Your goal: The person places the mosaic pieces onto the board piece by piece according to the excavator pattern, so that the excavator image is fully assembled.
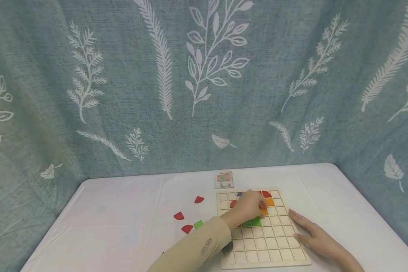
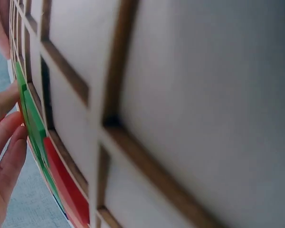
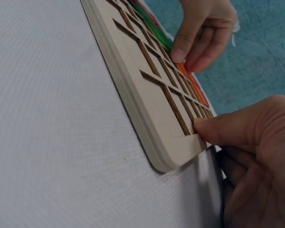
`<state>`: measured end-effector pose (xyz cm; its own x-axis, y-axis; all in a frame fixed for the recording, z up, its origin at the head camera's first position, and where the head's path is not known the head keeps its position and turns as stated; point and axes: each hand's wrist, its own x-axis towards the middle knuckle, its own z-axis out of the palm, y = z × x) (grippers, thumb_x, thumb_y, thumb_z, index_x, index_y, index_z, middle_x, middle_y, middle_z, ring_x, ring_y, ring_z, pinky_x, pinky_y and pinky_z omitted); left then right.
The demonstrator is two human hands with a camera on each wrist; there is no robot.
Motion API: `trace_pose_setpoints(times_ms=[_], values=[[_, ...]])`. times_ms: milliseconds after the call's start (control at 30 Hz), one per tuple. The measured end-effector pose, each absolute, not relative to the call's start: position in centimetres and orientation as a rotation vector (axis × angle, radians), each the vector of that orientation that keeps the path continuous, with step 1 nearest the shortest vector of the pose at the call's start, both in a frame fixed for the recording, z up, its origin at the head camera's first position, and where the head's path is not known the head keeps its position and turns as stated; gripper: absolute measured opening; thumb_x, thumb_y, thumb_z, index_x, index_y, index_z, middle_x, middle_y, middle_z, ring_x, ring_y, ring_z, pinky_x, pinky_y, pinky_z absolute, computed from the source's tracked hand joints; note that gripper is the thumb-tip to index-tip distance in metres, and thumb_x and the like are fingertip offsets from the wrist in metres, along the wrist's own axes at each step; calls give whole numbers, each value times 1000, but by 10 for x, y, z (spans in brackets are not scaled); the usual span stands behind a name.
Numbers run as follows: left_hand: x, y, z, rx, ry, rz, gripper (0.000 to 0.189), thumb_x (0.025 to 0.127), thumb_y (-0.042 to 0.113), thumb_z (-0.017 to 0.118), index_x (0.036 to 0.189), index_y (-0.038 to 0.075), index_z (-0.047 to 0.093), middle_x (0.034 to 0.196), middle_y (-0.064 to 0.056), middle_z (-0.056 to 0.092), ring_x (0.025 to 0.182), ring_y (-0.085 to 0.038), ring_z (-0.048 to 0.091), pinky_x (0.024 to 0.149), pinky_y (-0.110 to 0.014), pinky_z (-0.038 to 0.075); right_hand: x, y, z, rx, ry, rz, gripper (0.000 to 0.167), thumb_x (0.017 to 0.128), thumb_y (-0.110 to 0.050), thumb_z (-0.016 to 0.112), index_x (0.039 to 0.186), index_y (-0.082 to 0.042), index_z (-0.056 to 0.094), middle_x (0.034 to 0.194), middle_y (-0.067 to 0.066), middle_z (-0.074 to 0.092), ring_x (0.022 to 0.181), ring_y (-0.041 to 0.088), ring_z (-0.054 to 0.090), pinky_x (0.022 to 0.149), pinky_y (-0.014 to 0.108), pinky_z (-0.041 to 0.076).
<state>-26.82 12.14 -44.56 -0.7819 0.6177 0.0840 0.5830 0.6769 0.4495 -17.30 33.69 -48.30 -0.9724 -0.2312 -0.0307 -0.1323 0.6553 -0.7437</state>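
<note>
A wooden grid board (image 1: pixel 258 244) lies flat on the table, with coloured tiles in its upper cells. My left hand (image 1: pixel 249 206) reaches over it; thumb and fingertips pinch an orange tile (image 1: pixel 264 211) in a cell. Another orange tile (image 1: pixel 270 202) and a red quarter-round piece (image 1: pixel 266 194) sit just above. Below are green tiles (image 1: pixel 256 221), seen edge-on in the left wrist view beside a red piece (image 2: pixel 66 185). My right hand (image 1: pixel 314 235) rests along the board's right edge, its thumb touching the rim (image 3: pixel 187 145). The left hand and forearm hide some cells.
Loose red quarter-round pieces (image 1: pixel 178 215) and a green square (image 1: pixel 198 224) lie left of the board. A small pattern card (image 1: pixel 224 180) is behind it. A leaf-printed curtain (image 1: pixel 204 132) hangs at the back of the white table (image 1: pixel 115 211).
</note>
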Motion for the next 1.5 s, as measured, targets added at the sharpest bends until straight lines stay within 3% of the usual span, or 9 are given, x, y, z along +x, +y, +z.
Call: trace_pose_setpoints(times_ms=[200,500,667,800,867,1067,1133,1300,1500], values=[[-266,125,-442,1006,2849,607,14,68,15,81,75,18,70,73,10,63,70,-4,53,60,-15,41,-173,336,-483,-336,2778,-1236,64,84,-26,62,139,-3,38,146,20,28,111,-28,9,103,55,21],[-267,123,-442,1083,2852,557,22,72,16,78,93,18,72,86,9,67,79,-4,58,67,-14,44,-172,336,-483,-320,2753,-1266,65,84,-25,62,139,-2,37,147,21,26,115,-24,10,101,62,17],[-267,119,-441,1104,2848,593,19,76,17,75,95,16,71,87,7,68,79,-5,60,67,-14,45,-173,334,-481,-298,2742,-1234,66,84,-27,61,140,-3,36,148,19,26,136,8,16,102,61,17],[-269,115,-439,1105,2821,629,18,79,22,73,96,16,71,85,6,68,75,-4,59,63,-14,44,-173,333,-480,-308,2740,-1232,65,85,-28,61,140,-3,36,148,19,26,126,-12,12,102,60,18],[-270,113,-436,1082,2768,715,18,81,23,71,97,16,70,85,6,68,73,-3,59,62,-14,44,-173,333,-480,-309,2738,-1230,65,85,-27,61,140,-2,36,147,21,26,129,-7,13,101,61,19],[-279,99,-425,936,2452,1182,21,84,26,67,101,14,71,91,6,68,80,-3,59,71,-19,47,-172,331,-480,-288,2730,-1208,65,85,-25,61,140,-1,35,147,23,25,132,43,19,99,65,19],[-280,93,-421,905,2365,1240,23,87,29,63,103,14,70,99,5,68,89,-5,60,77,-21,48,-172,331,-480,-289,2727,-1212,66,85,-25,61,140,0,35,147,23,25,134,38,19,99,65,19],[-278,76,-417,814,2172,1324,26,89,28,60,108,11,68,103,-1,68,90,-11,63,77,-25,51,-172,333,-481,-280,2716,-1251,68,85,-30,61,140,-2,35,148,22,24,116,-25,8,101,63,16],[-269,52,-416,791,2132,1308,26,86,21,65,110,10,67,100,-1,69,88,-7,62,78,-26,49,-172,334,-482,-276,2715,-1258,69,84,-29,62,140,-1,35,147,23,23,104,-36,6,101,62,14]])
